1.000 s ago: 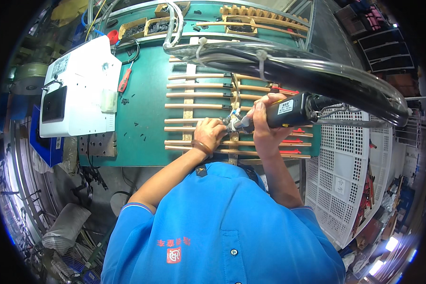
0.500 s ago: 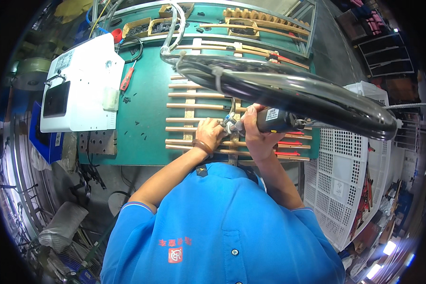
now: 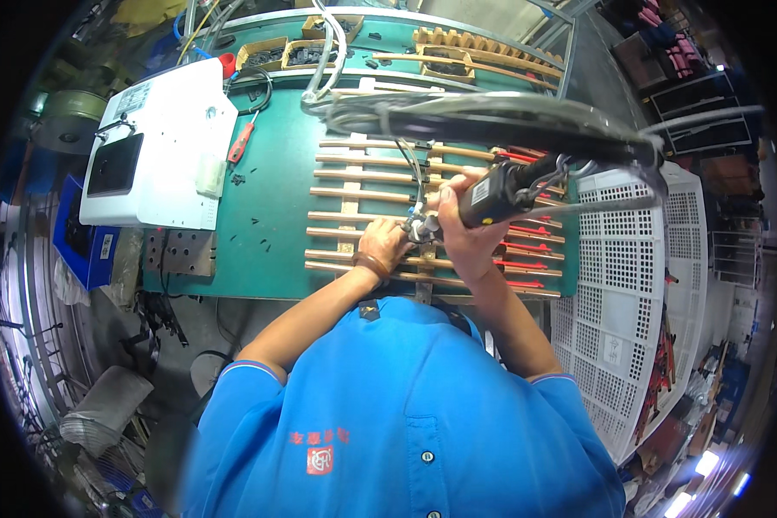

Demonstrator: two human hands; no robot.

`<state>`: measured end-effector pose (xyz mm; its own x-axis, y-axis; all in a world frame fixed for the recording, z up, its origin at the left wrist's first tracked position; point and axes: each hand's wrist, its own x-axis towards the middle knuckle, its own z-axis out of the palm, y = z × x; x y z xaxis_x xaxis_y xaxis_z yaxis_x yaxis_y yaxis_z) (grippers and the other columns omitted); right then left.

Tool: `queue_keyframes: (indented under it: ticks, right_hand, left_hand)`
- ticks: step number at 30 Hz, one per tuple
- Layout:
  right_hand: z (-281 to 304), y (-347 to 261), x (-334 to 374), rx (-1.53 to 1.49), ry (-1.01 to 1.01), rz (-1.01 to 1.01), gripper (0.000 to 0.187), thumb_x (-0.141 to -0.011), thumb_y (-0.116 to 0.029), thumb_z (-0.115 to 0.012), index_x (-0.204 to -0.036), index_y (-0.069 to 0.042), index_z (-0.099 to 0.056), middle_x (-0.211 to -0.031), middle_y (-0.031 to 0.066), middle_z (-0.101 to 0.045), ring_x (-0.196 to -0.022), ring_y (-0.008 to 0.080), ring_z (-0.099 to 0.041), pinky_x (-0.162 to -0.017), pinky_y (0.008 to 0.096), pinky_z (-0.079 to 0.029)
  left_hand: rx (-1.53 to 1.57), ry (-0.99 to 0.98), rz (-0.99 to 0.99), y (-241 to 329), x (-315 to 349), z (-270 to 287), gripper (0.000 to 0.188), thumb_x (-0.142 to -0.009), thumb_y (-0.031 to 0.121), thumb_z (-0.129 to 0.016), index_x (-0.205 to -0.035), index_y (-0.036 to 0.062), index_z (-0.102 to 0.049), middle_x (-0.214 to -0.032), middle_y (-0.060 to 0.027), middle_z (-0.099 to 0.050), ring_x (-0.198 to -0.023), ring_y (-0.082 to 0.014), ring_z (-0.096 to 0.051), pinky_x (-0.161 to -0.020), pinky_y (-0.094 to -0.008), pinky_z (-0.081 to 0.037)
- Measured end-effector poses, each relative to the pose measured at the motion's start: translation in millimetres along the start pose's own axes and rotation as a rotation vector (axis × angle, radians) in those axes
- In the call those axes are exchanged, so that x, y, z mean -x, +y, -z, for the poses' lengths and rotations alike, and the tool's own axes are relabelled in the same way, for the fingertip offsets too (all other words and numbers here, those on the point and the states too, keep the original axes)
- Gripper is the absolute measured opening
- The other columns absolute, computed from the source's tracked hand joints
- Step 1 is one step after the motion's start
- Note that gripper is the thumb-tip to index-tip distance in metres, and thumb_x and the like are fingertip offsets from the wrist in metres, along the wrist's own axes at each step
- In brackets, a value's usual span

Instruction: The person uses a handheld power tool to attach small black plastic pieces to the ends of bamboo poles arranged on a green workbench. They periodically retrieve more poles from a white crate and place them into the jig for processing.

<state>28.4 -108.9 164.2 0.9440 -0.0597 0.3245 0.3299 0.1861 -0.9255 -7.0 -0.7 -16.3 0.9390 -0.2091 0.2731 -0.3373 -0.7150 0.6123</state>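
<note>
My right hand (image 3: 468, 231) is wrapped round a black handheld power screwdriver (image 3: 489, 195), its body slanting up to the right. A metal nose piece (image 3: 425, 228) on the tool points down-left at the row of tubes. Close beside that nose, my left hand (image 3: 382, 243) has its fingers curled together over the copper-coloured tubes (image 3: 330, 231); whatever is between them is hidden. The tubes lie side by side across pale notched support strips (image 3: 350, 196). Several carry red parts (image 3: 523, 266) at their right ends.
A dark cable bundle (image 3: 492, 119) hangs over the tubes. Left on the green table (image 3: 272, 194) are a white machine (image 3: 160, 164) and a red-handled screwdriver (image 3: 243, 142). Boxes of black parts (image 3: 309, 55) sit behind. A white perforated crate (image 3: 617, 302) stands to the right.
The power screwdriver has tilted more upright, its rear end rising with my right hand. The cable bundle overhead has swung away and left. My left hand stays by the tool's nose.
</note>
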Motion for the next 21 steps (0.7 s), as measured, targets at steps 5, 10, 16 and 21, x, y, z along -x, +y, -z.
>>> queue_keyframes:
  ticks: [5,10,16,21]
  right_hand:
    - [12.1,-47.5,-47.6,0.064,0.070,0.054,0.029,-0.084,0.004,-0.056,-0.112,0.000,-0.050,-0.092,0.0100,-0.061,-0.073,0.0165,-0.065,-0.063,0.0253,-0.053]
    - [24.5,-108.2,-96.2,0.213,0.087,0.148,0.030,-0.083,0.003,-0.059,-0.112,0.005,-0.050,-0.088,0.0112,-0.064,-0.068,0.0153,-0.066,-0.059,0.0230,-0.051]
    - [49.6,-89.8,-121.7,0.142,0.125,0.187,0.026,-0.082,0.002,-0.060,-0.107,0.004,-0.051,-0.078,0.0099,-0.061,-0.060,0.0133,-0.059,-0.059,0.0258,-0.049]
    - [57.6,-65.0,-129.3,0.098,0.106,0.155,0.024,-0.082,0.005,-0.060,-0.105,0.002,-0.053,-0.078,0.0088,-0.060,-0.060,0.0137,-0.058,-0.059,0.0261,-0.049]
  left_hand:
    - [0.126,0.059,-0.059,-4.8,4.1,6.3,0.024,-0.066,0.005,-0.071,-0.088,0.0094,-0.061,-0.096,-0.0061,-0.061,-0.093,-0.0286,-0.056,-0.082,-0.0380,-0.047]
    - [0.134,0.044,-0.020,3.5,-1.4,12.5,0.024,-0.064,0.001,-0.072,-0.084,0.0090,-0.062,-0.092,-0.0048,-0.062,-0.090,-0.0269,-0.058,-0.075,-0.0370,-0.050]
    - [0.171,0.032,-0.005,5.3,-0.6,10.2,0.022,-0.063,0.002,-0.071,-0.082,0.0089,-0.061,-0.087,-0.0074,-0.059,-0.085,-0.0295,-0.057,-0.073,-0.0384,-0.049]
    - [0.154,-0.031,-0.080,1.2,-3.7,22.1,0.025,-0.063,0.005,-0.071,-0.086,0.0078,-0.062,-0.090,-0.0082,-0.061,-0.086,-0.0290,-0.058,-0.074,-0.0378,-0.049]
